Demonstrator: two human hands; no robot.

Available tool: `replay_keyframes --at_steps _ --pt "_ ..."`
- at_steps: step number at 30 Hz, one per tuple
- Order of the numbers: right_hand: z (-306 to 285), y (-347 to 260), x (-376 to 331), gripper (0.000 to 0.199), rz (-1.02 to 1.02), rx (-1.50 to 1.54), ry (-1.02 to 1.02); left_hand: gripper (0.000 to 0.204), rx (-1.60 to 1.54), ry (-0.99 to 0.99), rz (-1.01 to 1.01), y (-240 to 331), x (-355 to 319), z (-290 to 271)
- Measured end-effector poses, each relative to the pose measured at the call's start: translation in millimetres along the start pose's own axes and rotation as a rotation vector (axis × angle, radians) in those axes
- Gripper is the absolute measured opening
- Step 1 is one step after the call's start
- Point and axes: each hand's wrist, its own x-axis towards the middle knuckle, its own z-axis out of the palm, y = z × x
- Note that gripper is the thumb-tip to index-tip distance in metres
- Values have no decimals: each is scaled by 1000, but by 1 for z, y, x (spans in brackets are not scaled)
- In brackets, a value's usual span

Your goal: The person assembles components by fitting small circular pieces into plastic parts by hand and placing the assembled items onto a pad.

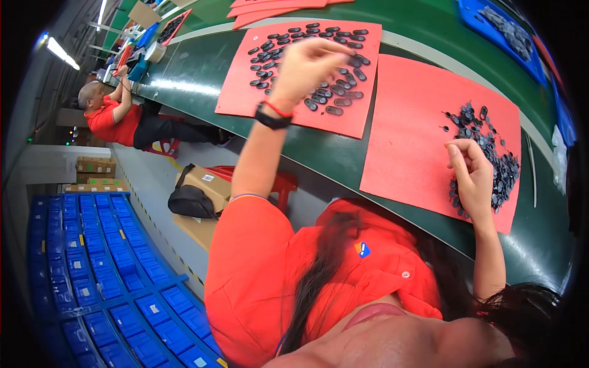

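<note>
My left hand [311, 69], with a dark band on its wrist, is over a red foam mat [239, 101]. Its fingers are bent into a pinch beside dark oval pieces [334, 110], which are spread in loose rows on this mat. Whether a piece is between the fingertips cannot be made out. At the right, my right hand [472, 175] has its thumb and fingers curled together at the edge of a heap of small dark round parts [504, 175]. That heap lies on a second red mat [405, 122]; anything in this pinch is too small to name.
Both mats lie on a green worktable [337, 150]. Blue trays [509, 30] stand at the far right, and more red sheets [276, 6] lie at the back. Another person in red [123, 116] sits farther left. Blue bins [110, 264] and a carton with a black bag [193, 199] are beside me.
</note>
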Motion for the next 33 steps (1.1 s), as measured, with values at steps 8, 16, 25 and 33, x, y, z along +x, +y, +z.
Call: replay_keyframes --at_steps 8,16,25,33 --pt "-1 -8 1 9 -114 -79 34 23 431 555 -129 -90 58 -177" --pt "-18 3 7 11 -249 -200 223 28 801 555 -170 -91 84 -136" --pt "-42 25 21 9 -295 -497 336 21 500 -323 504 7 49 108" --pt "-36 25 20 17 -254 -576 275 33 499 -404 509 -5 91 208"
